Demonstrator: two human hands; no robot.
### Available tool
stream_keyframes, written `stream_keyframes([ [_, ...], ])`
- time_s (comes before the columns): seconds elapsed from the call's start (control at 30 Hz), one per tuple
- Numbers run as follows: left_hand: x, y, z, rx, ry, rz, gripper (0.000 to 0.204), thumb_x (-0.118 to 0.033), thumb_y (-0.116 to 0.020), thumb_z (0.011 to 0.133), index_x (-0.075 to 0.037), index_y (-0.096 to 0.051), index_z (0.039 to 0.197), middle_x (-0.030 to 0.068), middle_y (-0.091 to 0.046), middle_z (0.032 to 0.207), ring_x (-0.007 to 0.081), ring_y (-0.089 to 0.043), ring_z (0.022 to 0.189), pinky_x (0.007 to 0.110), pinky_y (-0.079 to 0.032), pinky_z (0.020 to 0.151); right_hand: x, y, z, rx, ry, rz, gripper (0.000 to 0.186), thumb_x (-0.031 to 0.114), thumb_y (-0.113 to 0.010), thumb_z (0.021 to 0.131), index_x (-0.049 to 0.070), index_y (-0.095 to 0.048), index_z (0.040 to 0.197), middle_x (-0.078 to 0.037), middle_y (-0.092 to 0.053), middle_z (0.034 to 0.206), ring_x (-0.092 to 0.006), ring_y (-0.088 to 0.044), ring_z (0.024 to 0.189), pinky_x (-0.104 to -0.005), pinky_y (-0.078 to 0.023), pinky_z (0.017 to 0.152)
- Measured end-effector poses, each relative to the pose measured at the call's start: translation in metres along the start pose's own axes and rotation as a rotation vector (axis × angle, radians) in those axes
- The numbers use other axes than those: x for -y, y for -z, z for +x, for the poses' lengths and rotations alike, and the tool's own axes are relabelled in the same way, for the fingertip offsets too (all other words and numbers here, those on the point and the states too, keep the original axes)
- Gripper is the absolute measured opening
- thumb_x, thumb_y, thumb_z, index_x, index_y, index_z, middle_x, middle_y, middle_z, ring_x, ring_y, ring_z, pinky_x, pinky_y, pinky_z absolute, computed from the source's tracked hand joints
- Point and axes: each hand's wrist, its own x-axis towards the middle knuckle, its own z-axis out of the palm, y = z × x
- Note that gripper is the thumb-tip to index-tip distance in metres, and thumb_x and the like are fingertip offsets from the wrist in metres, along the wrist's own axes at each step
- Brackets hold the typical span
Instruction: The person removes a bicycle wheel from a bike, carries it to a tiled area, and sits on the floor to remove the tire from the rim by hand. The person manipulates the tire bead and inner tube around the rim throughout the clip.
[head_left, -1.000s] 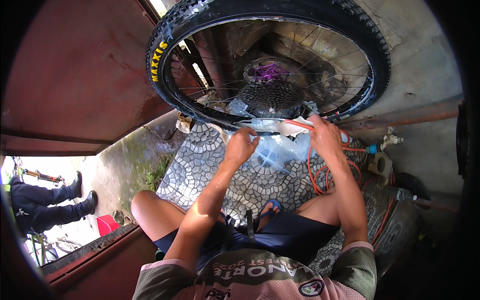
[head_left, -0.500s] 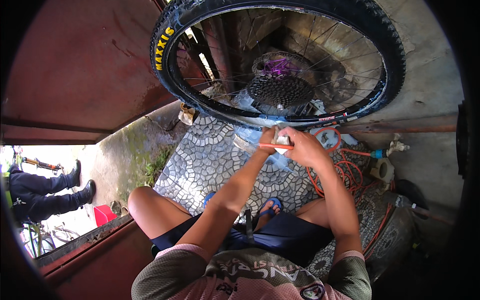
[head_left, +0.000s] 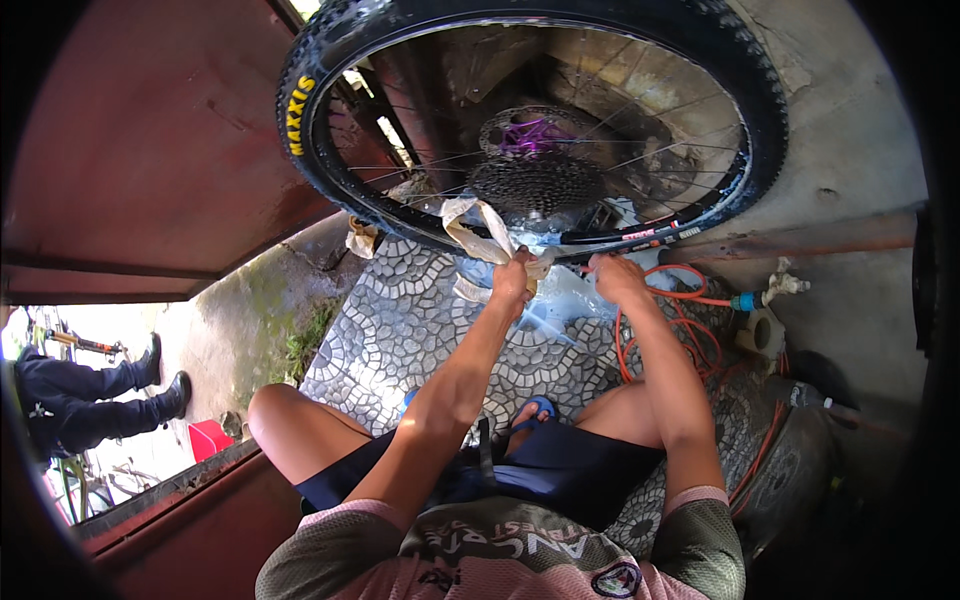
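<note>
Hands meet at the black knobby bicycle wheel (head_left: 560,130): left hand (head_left: 512,280) pinching a cream cloth strip (head_left: 478,232); right hand (head_left: 615,278) closed on the rim.

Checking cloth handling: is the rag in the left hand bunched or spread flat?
Bunched. The pale rag is twisted, gripped in the left hand, its loose end looping against the wheel rim.

Single head fisheye, looking steeply down, close over bicycle wheel (head_left: 540,120).
</note>
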Motion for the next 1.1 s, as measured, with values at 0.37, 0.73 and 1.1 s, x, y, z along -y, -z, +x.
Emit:
stream_keyframes([
  [0.37,-0.055,-0.019,-0.033,-0.116,-0.270,0.187,0.020,-0.025,-0.068,0.091,-0.006,-0.067,0.098,0.0071,-0.063,0.081,0.0163,-0.057,0.058,0.032,-0.039,0.044,-0.002,-0.080,0.027,0.043,0.050,-0.085,0.028,0.014,-0.059,0.093,0.012,-0.079,0.112,-0.014,-0.077,0.116,-0.0296,-0.073,0.112,-0.0451,-0.057,0.094],
  [0.73,-0.044,0.230,0.008,-0.376,-0.149,0.575,0.032,-0.032,-0.072,0.091,0.000,-0.072,0.100,0.0105,-0.070,0.076,0.0216,-0.065,0.061,0.040,-0.050,0.050,-0.035,-0.035,-0.013,0.105,0.175,0.086,0.028,0.017,-0.065,0.093,0.014,-0.071,0.120,-0.016,-0.075,0.114,-0.0370,-0.068,0.115,-0.0491,-0.054,0.095],
  [1.1,-0.189,0.340,0.004,-0.585,-0.527,1.135,0.069,-0.038,-0.082,0.085,0.000,-0.063,0.139,0.0193,-0.075,0.116,0.0286,-0.076,0.097,0.042,-0.061,0.084,0.001,0.014,-0.038,0.092,0.225,0.012,0.030,0.011,-0.062,0.091,0.014,-0.070,0.121,-0.018,-0.075,0.111,-0.0387,-0.070,0.108,-0.0507,-0.054,0.093],
])
